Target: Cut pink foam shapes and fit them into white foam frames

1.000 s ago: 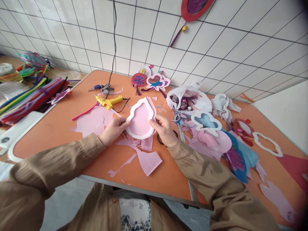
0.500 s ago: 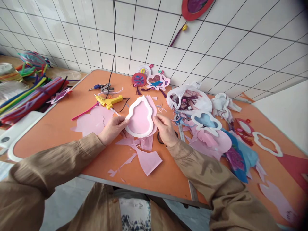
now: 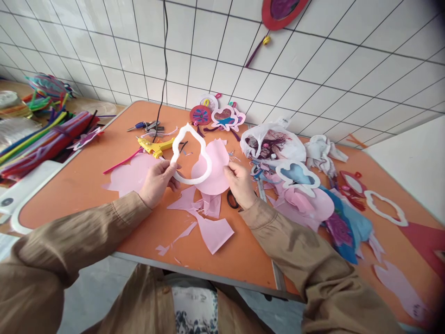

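Observation:
My left hand (image 3: 157, 181) pinches a white gourd-shaped frame (image 3: 178, 144) by its lower edge and holds it up above the orange table (image 3: 86, 185). My right hand (image 3: 239, 184) pinches a pink gourd-shaped paper cut-out (image 3: 217, 169) at its right edge. The frame lies partly over the left side of the pink piece and is shifted left of it. Both hands hover over pink paper scraps (image 3: 212, 229). Black scissors (image 3: 232, 200) lie just under my right hand.
A yellow glue gun (image 3: 156, 146) with its black cord lies behind the frame. Pink sheets (image 3: 130, 176) lie left. Pipe cleaners (image 3: 41, 139) fill the far left. A plastic bag (image 3: 271, 141), finished fan shapes (image 3: 222, 118) and blue and white cut-outs (image 3: 299, 174) crowd the right.
The white frame and the pink cut-out, held together before, have come apart. My left hand lifted the frame up and left; my right hand keeps the pink piece.

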Tool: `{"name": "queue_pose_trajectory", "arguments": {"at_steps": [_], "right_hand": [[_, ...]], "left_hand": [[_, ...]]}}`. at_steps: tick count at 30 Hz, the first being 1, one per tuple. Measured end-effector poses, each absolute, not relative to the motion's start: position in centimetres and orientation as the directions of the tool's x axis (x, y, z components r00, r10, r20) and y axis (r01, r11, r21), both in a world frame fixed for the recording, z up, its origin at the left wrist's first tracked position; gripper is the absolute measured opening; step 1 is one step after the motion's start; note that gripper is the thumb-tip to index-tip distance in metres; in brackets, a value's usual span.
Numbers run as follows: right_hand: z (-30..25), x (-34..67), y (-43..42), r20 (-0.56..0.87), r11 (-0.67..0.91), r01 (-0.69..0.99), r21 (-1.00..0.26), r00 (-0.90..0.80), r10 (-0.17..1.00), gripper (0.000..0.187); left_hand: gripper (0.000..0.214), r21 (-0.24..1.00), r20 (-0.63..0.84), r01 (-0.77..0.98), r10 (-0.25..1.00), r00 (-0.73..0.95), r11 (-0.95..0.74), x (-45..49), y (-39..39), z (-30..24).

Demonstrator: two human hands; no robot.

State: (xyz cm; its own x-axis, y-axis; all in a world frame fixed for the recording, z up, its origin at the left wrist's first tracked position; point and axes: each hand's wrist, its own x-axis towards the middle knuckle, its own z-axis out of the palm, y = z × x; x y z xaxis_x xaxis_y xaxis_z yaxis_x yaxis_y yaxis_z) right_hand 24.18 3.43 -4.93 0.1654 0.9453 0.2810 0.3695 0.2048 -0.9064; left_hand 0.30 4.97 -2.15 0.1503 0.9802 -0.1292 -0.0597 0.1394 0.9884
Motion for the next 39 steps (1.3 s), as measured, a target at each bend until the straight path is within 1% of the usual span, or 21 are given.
{"name": "queue_pose_trajectory", "arguments": {"at_steps": [2, 4, 7, 10, 15, 18, 20, 24, 28, 29, 31, 33, 35, 37, 39], "right_hand": [[-5.0, 24.2, 3.5, 0.255, 0.189, 0.352, -0.917, 0.153, 0.955, 0.036], [-5.1, 23.9, 3.4, 0.23, 0.177, 0.315, -0.932, 0.138, 0.963, 0.033], [-5.1, 23.4, 3.1, 0.2, 0.164, 0.242, -0.956, 0.131, 0.971, 0.035], [-5.1, 22.9, 2.8, 0.169, 0.146, 0.172, -0.974, 0.129, 0.977, 0.038], [-4.8, 22.4, 2.4, 0.101, 0.094, 0.071, -0.993, 0.108, 0.989, 0.041], [-4.6, 22.2, 2.2, 0.06, 0.057, 0.035, -0.998, 0.098, 0.993, 0.042], [-4.5, 22.1, 2.1, 0.055, 0.052, 0.031, -0.998, 0.098, 0.994, 0.042], [-4.3, 21.9, 2.0, 0.036, 0.039, -0.021, -0.999, 0.093, 0.995, 0.042], [-4.3, 22.0, 2.0, 0.023, 0.029, -0.071, -0.997, 0.091, 0.996, 0.048], [-4.2, 22.0, 2.0, 0.033, 0.038, -0.06, -0.997, 0.077, 0.997, 0.049], [-4.1, 22.2, 1.9, 0.067, 0.066, 0.018, -0.998, 0.043, 0.997, 0.047], [-3.7, 22.4, 1.9, 0.097, 0.094, 0.12, -0.988, 0.018, 0.995, 0.042], [-3.1, 22.9, 2.1, 0.134, 0.129, 0.18, -0.975, 0.014, 0.991, 0.034], [-2.2, 23.8, 2.4, 0.213, 0.196, 0.225, -0.954, 0.056, 0.975, 0.029], [-1.1, 25.3, 2.9, 0.335, 0.277, 0.315, -0.908, 0.147, 0.931, 0.03]], "left_hand": [[0.021, 0.987, -0.121, -0.084, 0.979, 0.162, 0.136, 0.2, 5.0, -2.3], [0.024, 0.983, -0.153, -0.061, 0.962, 0.226, 0.171, 0.2, 5.0, -2.4], [0.026, 0.976, -0.213, 0.034, 0.91, 0.356, 0.216, 0.3, 4.8, -2.6], [0.031, 0.975, -0.22, 0.113, 0.879, 0.423, 0.189, 0.3, 4.6, -2.8], [0.038, 0.98, -0.194, 0.121, 0.902, 0.386, 0.159, 0.0, 4.6, -2.7], [0.044, 0.979, -0.204, 0.1, 0.883, 0.423, 0.178, 0.0, 4.6, -2.6], [0.046, 0.978, -0.21, 0.093, 0.866, 0.453, 0.188, 0.0, 4.6, -2.5], [0.05, 0.976, -0.218, 0.092, 0.867, 0.447, 0.198, -0.1, 4.7, -2.6], [0.053, 0.981, -0.194, 0.111, 0.881, 0.432, 0.161, -0.3, 4.9, -2.7], [0.053, 0.982, -0.187, 0.113, 0.884, 0.429, 0.153, -0.3, 4.9, -2.6], [0.055, 0.983, -0.179, 0.116, 0.883, 0.433, 0.142, -0.3, 4.9, -2.6], [0.056, 0.981, -0.185, 0.131, 0.876, 0.446, 0.141, -0.3, 4.8, -2.6], [0.057, 0.979, -0.2, 0.135, 0.879, 0.433, 0.156, -0.3, 4.8, -2.5], [0.056, 0.98, -0.198, 0.105, 0.906, 0.374, 0.17, -0.4, 5.0, -2.3], [0.054, 0.987, -0.162, 0.065, 0.943, 0.291, 0.149, -0.6, 5.3, -1.8]]}}
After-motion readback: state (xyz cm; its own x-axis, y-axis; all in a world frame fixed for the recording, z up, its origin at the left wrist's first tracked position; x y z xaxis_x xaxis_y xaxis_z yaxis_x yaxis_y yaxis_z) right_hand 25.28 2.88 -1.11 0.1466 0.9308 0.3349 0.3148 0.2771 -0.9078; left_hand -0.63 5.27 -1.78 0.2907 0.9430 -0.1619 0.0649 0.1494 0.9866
